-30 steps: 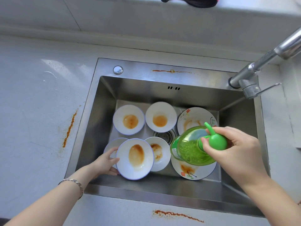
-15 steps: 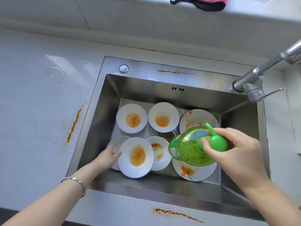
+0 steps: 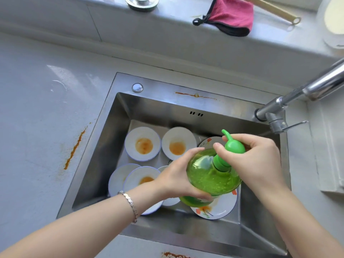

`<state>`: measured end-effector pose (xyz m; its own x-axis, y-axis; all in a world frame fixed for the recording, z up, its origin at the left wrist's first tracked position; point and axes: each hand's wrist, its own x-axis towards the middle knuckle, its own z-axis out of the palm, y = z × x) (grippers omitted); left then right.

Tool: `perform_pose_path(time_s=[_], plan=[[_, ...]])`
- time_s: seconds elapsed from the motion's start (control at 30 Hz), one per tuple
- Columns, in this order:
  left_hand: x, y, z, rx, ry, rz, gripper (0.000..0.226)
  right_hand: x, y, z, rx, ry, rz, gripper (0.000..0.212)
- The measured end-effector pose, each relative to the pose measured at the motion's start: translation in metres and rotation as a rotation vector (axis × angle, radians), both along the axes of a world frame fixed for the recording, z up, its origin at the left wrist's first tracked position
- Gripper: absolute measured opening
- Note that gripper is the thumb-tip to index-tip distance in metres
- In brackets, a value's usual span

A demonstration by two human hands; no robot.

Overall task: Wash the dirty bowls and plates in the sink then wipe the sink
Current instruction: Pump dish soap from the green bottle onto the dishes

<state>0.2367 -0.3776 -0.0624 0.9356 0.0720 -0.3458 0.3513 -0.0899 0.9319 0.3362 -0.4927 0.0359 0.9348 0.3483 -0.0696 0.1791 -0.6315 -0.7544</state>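
Note:
A green dish-soap bottle [image 3: 212, 175] with a pump top hangs over the steel sink [image 3: 119, 116]. My left hand [image 3: 176, 175] grips the bottle's body from the left. My right hand [image 3: 255, 161] holds the green pump head [image 3: 233, 146] with fingers curled round it. Several white bowls with orange stains lie in the basin: two at the back [image 3: 142, 144] [image 3: 178, 143], others at the front [image 3: 141, 178], partly hidden by my left arm. A flower-patterned plate [image 3: 219, 207] lies under the bottle; another plate behind it is mostly hidden.
The tap [image 3: 297, 92] reaches in from the right. A pink cloth [image 3: 230, 15] and a metal drain strainer [image 3: 142, 2] lie on the ledge behind. Orange streaks mark the counter [image 3: 74, 148] and the sink's back rim [image 3: 195, 94].
My left hand left the front bowl and rose to grip the bottle's body. The bottle came up nearer the camera. The view tilted up, showing more of the ledge.

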Motion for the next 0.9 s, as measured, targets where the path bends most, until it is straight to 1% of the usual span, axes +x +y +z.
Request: perform_pose_path(time_s=[0.07, 0.13, 0.2, 0.27, 0.33, 0.4, 0.47, 0.53, 0.63, 0.73, 0.8, 0.87, 0.9], plan=[[0.000, 0.003, 0.000, 0.006, 0.002, 0.069, 0.093, 0.005, 0.006, -0.006, 0.041, -0.003, -0.019, 0.018], [0.002, 0.006, 0.000, -0.001, 0.031, 0.121, 0.089, 0.011, 0.013, -0.012, 0.089, -0.021, -0.021, 0.025], [0.005, 0.008, 0.001, -0.024, 0.053, 0.143, 0.087, 0.017, 0.017, -0.017, 0.116, -0.066, 0.001, 0.022], [0.006, 0.010, 0.002, -0.049, 0.081, 0.162, 0.080, 0.019, 0.020, -0.025, 0.079, -0.155, 0.065, 0.019], [0.006, 0.012, 0.001, -0.071, 0.107, 0.183, 0.072, 0.019, 0.024, -0.035, 0.013, -0.251, 0.127, 0.027], [0.002, 0.014, -0.004, -0.099, 0.134, 0.189, 0.068, 0.017, 0.026, -0.049, 0.004, -0.311, 0.152, 0.035], [-0.003, 0.014, -0.010, -0.134, 0.159, 0.177, 0.068, 0.013, 0.026, -0.062, 0.034, -0.324, 0.156, 0.034], [-0.007, 0.013, -0.018, -0.168, 0.176, 0.172, 0.072, 0.006, 0.025, -0.073, 0.088, -0.288, 0.141, 0.032], [-0.008, 0.014, -0.030, -0.166, 0.203, 0.163, 0.079, 0.001, 0.027, -0.086, 0.130, -0.252, 0.099, 0.032], [-0.012, 0.015, -0.037, -0.125, 0.260, 0.103, 0.080, -0.011, 0.023, -0.095, 0.131, -0.240, 0.104, 0.031], [-0.020, 0.013, -0.037, -0.049, 0.275, 0.064, 0.082, -0.027, 0.017, -0.099, 0.142, -0.223, 0.143, 0.030], [-0.027, 0.009, -0.034, 0.005, 0.264, 0.062, 0.085, -0.037, 0.014, -0.097, 0.164, -0.249, 0.213, 0.033], [-0.028, 0.007, -0.031, -0.006, 0.251, 0.069, 0.084, -0.037, 0.014, -0.093, 0.169, -0.281, 0.242, 0.036]])
